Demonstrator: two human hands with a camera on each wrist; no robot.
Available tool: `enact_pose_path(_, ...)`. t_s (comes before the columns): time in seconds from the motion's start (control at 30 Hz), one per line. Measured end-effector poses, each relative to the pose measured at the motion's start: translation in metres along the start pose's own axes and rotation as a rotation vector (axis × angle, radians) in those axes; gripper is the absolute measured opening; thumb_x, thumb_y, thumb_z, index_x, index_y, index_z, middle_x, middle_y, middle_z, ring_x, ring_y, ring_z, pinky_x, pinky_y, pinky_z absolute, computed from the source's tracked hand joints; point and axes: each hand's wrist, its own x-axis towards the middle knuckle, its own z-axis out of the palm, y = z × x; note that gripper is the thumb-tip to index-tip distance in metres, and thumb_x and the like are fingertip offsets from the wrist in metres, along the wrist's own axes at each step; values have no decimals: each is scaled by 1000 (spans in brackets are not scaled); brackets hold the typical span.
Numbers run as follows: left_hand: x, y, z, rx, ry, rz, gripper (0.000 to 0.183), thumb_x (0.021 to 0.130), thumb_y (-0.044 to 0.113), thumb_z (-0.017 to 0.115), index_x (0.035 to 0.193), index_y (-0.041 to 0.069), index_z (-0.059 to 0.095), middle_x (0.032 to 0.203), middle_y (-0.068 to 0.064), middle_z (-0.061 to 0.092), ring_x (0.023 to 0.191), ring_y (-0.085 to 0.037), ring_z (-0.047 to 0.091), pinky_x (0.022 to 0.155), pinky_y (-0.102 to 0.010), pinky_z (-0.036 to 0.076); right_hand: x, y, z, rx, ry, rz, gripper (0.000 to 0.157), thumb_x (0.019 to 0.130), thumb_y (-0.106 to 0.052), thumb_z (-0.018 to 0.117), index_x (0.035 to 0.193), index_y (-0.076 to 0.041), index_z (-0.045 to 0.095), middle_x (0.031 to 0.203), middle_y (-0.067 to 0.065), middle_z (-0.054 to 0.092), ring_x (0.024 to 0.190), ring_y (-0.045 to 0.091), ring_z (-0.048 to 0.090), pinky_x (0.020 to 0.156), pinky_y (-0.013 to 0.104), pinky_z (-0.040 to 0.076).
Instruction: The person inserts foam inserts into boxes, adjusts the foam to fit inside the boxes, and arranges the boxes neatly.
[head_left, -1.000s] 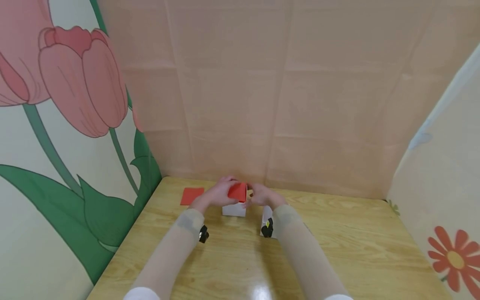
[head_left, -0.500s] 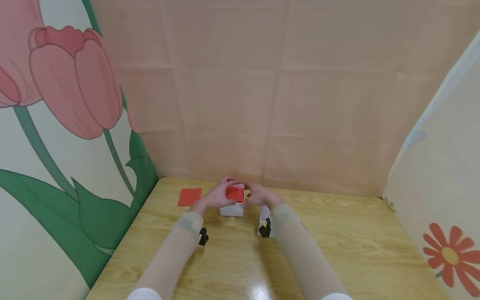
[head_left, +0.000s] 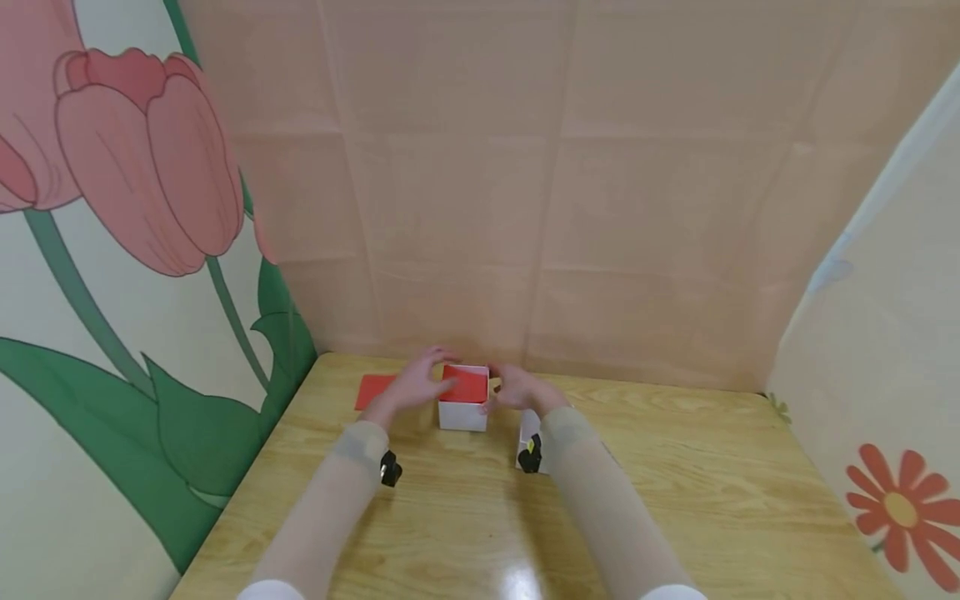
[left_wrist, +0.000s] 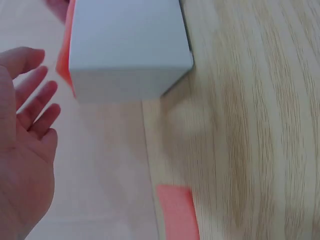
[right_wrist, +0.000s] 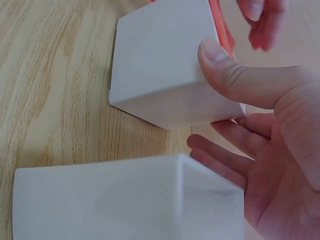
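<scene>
A small white box (head_left: 462,417) stands upright on the table with its top open. A red sheet (head_left: 467,387) lies in its mouth, just below the rim. My right hand (head_left: 521,389) holds the box at its right side, the thumb (right_wrist: 225,67) on the front face near the rim and fingers by the other side. My left hand (head_left: 412,385) is off to the left of the box with fingers spread and nothing in it; a gap shows between it and the box in the left wrist view.
A flat red square (head_left: 372,390) lies on the table behind the left wrist. A second white box (right_wrist: 95,200) stands nearer, below the right wrist and partly hidden by it. The table (head_left: 465,517) ends at a cloth backdrop (head_left: 450,208) behind the boxes.
The red sheet has gone from tilted above the rim to lying inside the box. My left hand has let go and moved left, over the red square. My right hand stays at the box.
</scene>
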Motion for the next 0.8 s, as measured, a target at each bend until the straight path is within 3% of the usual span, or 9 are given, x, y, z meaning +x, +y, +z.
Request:
enact_pose_path(0.23,-1,-7,-4,139,-7,-20,30,98,18,80,125,7,77,141,-10,60,136,-34,50,117,-51,41,5,-2,0,-29,22,48,97,88,-24,90,167,-9,36,161,12,49,138,38,56,120,61,38)
enact_pose_path(0.5,-3,-5,-2,141,-9,-46,33,96,17,81,127,6,78,149,-21,54,140,-38,43,117,-53,41,4,-6,2,-44,21,44,97,90,-22,88,168,-8,32,164,13,46,146,39,47,123,62,32)
enact_pose_path(0.8,-1,-3,1,204,-28,-89,33,94,20,84,125,10,79,153,-19,50,144,-38,39,118,-52,40,3,-5,3,-37,21,21,98,89,-20,88,168,-4,31,163,16,46,144,41,50,123,60,33)
